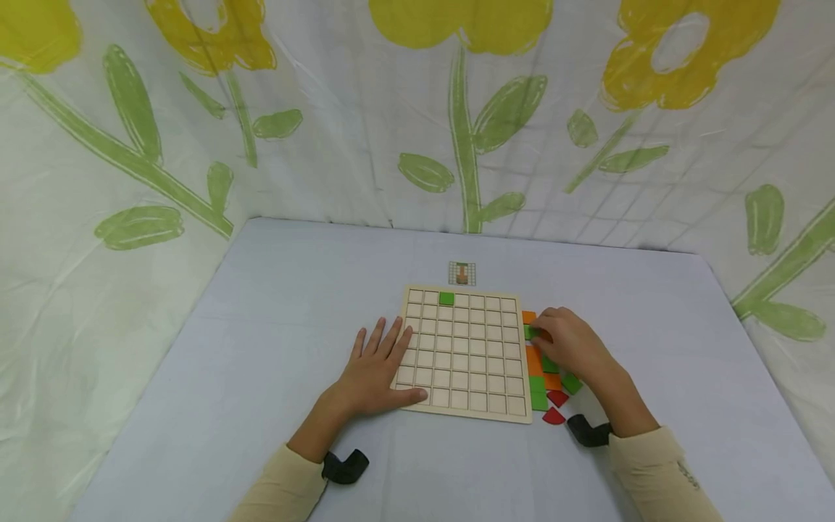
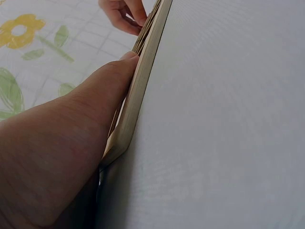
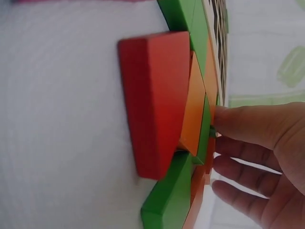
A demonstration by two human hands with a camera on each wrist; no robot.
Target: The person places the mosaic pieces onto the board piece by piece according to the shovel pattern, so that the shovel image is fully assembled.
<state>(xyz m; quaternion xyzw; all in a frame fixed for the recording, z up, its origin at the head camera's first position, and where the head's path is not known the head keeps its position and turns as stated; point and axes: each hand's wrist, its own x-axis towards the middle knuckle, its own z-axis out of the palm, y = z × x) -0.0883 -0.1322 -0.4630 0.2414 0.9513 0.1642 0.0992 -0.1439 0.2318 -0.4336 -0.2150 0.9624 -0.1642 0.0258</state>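
A square wooden grid board [image 1: 468, 416] lies flat on the table, with one green square tile [image 1: 446, 299] in its far row. My left hand [image 1: 372, 377] rests on the board's left side, fingers straight and spread, thumb over the near-left corner. In the left wrist view the left thumb [image 2: 107, 78] presses along the board's edge [image 2: 143, 90]. My right hand [image 1: 574, 344] is at the board's right edge, thumb and fingertips pinching a green square block [image 1: 529, 333] among the loose pieces. The right wrist view shows the right hand [image 3: 267, 148] just beyond these blocks.
Loose orange blocks [image 1: 533, 360], green blocks [image 1: 538, 394] and red wedge pieces [image 1: 554, 416] crowd the board's right side. A small printed card [image 1: 462, 273] lies behind the board. Beyond the white table [image 1: 293, 290] hangs a flower-patterned curtain [image 1: 339, 145].
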